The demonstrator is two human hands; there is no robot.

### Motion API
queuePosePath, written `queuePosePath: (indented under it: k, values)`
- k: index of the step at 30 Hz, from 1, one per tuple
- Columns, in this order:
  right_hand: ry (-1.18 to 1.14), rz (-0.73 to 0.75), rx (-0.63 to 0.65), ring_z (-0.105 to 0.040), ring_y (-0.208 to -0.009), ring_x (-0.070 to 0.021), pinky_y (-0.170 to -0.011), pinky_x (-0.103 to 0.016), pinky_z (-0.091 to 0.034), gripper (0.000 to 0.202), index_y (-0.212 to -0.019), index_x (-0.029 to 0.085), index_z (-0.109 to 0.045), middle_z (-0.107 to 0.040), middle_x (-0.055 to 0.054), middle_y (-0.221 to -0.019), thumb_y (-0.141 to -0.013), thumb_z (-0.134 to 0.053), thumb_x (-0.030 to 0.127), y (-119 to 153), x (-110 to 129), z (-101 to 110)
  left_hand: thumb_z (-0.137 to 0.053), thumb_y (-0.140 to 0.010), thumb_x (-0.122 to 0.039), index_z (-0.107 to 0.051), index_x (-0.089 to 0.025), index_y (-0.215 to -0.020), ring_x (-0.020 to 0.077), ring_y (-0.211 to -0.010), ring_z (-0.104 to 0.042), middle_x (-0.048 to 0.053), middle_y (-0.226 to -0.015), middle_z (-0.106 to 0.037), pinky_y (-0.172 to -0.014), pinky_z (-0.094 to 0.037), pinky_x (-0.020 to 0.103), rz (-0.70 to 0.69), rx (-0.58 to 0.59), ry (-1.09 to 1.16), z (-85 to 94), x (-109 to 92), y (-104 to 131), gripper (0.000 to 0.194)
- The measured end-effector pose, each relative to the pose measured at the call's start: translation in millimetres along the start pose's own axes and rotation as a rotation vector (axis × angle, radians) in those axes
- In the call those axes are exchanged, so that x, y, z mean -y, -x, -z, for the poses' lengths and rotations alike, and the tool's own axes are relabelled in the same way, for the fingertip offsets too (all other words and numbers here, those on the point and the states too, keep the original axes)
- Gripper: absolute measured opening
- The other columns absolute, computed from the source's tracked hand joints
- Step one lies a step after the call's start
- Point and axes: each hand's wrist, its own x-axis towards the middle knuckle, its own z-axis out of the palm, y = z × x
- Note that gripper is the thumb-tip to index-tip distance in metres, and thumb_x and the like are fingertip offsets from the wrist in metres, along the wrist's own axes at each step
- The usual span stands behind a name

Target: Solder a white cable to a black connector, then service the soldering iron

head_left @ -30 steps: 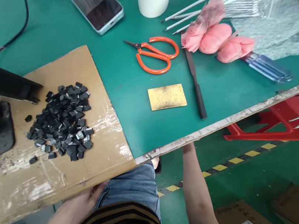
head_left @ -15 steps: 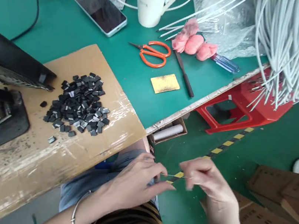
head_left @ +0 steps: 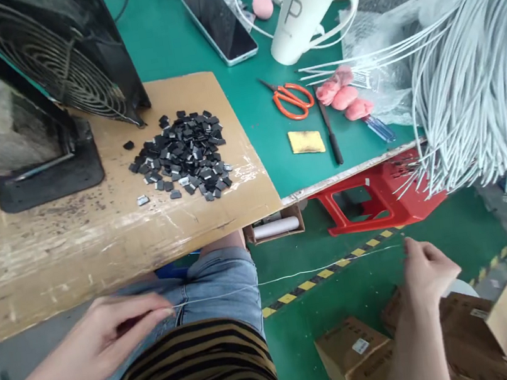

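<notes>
Thread [head_left: 274, 281] runs from the left hand [head_left: 122, 330], pinching it at eight o'clock, to the curled right hand [head_left: 430, 268] at four, exact grip there hard to make out.

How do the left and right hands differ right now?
Pose: the left hand stretches out, thumb and forefinger pinched at the tips; the right hand is curled up, fist-like.
Backdrop: the left hand's fingertips show in front of the jeans; the right hand shows mostly against the green floor.
Shared: both hold the same thin white thread.
</notes>
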Motion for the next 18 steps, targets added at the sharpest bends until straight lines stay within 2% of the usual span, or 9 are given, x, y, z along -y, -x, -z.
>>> queuePosePath:
  k: [2,4,7,8,9,10,12,15,18]
  values:
    - [0.108,0.112,0.087,-0.045,-0.077,-0.0216,-0.070,-0.035,-0.040,0.032,-0.070,0.020,-0.062,-0.055,-0.007,-0.074,-0.076,-0.080,0.046,24.0,8.4,-7.4,-0.058,-0.117,-0.033,-0.083,-0.033,-0.107,0.0178,-0.070,-0.071,-0.010,-0.098,-0.073,-0.066,-0.053,0.014,-0.058,-0.109,0.020,-4.5,-1.8,9.8,0.027]
    - [0.120,0.204,0.355,-0.056,-0.088,-0.0256,-0.084,-0.039,-0.047,0.040,-0.073,0.018,-0.072,-0.066,-0.012,-0.084,-0.086,-0.076,0.056,69.1,23.3,-22.4,-0.058,-0.117,-0.028,-0.081,-0.030,-0.107,0.0171,-0.068,-0.071,-0.009,-0.097,-0.073,-0.065,-0.051,0.015,-0.109,-0.182,0.034,-16.9,-11.2,8.4,0.025]
    - [-0.014,0.322,0.984,-0.069,-0.088,-0.0258,-0.083,-0.037,-0.056,0.062,-0.088,0.023,-0.083,-0.075,-0.010,-0.091,-0.092,-0.061,0.081,150.9,53.6,-55.4,-0.050,-0.114,-0.019,-0.076,-0.024,-0.105,0.0174,-0.066,-0.070,-0.006,-0.092,-0.073,-0.064,-0.049,0.020,-0.167,-0.143,0.024,-42.4,-33.3,-7.6,0.028]
    - [-0.180,0.347,1.346,-0.071,-0.103,-0.0282,-0.093,-0.040,-0.056,0.071,-0.117,0.023,-0.084,-0.077,-0.012,-0.108,-0.099,-0.050,0.082,173.6,64.3,-66.8,-0.045,-0.113,-0.017,-0.075,-0.022,-0.106,0.0183,-0.066,-0.070,-0.004,-0.091,-0.072,-0.062,-0.048,0.022,-0.199,-0.107,0.017,-49.8,-40.0,-13.6,0.031]
    - [-0.331,0.264,1.572,-0.069,-0.120,-0.0292,-0.105,-0.042,-0.053,0.077,-0.142,0.024,-0.074,-0.074,-0.013,-0.129,-0.105,-0.036,0.079,191.3,74.4,-77.0,-0.041,-0.113,-0.017,-0.073,-0.020,-0.102,0.0189,-0.065,-0.069,-0.003,-0.088,-0.070,-0.059,-0.045,0.025,-0.216,-0.070,-0.001,-55.2,-45.5,-18.7,0.034]
    - [-0.458,0.136,1.628,-0.067,-0.126,-0.0277,-0.109,-0.042,-0.051,0.074,-0.150,0.028,-0.068,-0.071,-0.011,-0.139,-0.109,-0.029,0.076,202.9,83.7,-85.2,-0.037,-0.113,-0.016,-0.071,-0.019,-0.098,0.0197,-0.064,-0.068,-0.001,-0.086,-0.068,-0.057,-0.042,0.027,-0.220,-0.053,-0.025,-58.1,-49.4,-22.3,0.037]
    - [-0.582,-0.027,1.468,-0.068,-0.120,-0.0244,-0.109,-0.039,-0.049,0.067,-0.146,0.030,-0.071,-0.074,-0.009,-0.132,-0.113,-0.029,0.069,208.4,99.3,-94.2,-0.035,-0.114,-0.017,-0.071,-0.019,-0.096,0.0206,-0.065,-0.067,-0.001,-0.084,-0.066,-0.057,-0.041,0.029,-0.215,-0.061,-0.051,-55.1,-53.1,-24.6,0.040]
    - [-0.622,-0.020,1.152,-0.067,-0.079,-0.0180,-0.101,-0.034,-0.049,0.062,-0.111,0.028,-0.087,-0.073,-0.005,-0.077,-0.112,-0.039,0.067,187.2,117.9,-92.7,-0.042,-0.116,-0.019,-0.075,-0.021,-0.104,0.0209,-0.066,-0.068,-0.002,-0.085,-0.068,-0.061,-0.047,0.025,-0.219,-0.194,-0.023,-34.5,-54.8,-17.1,0.035]
    - [-0.732,-0.092,1.051,-0.055,-0.055,-0.0131,-0.074,-0.028,-0.051,0.060,-0.092,0.028,-0.087,-0.058,-0.002,-0.053,-0.112,-0.044,0.065,169.6,136.9,-87.7,-0.049,-0.117,-0.019,-0.076,-0.024,-0.101,0.0221,-0.063,-0.068,-0.002,-0.083,-0.068,-0.061,-0.051,0.023,-0.256,-0.363,-0.004,-13.6,-58.9,-5.9,0.032]
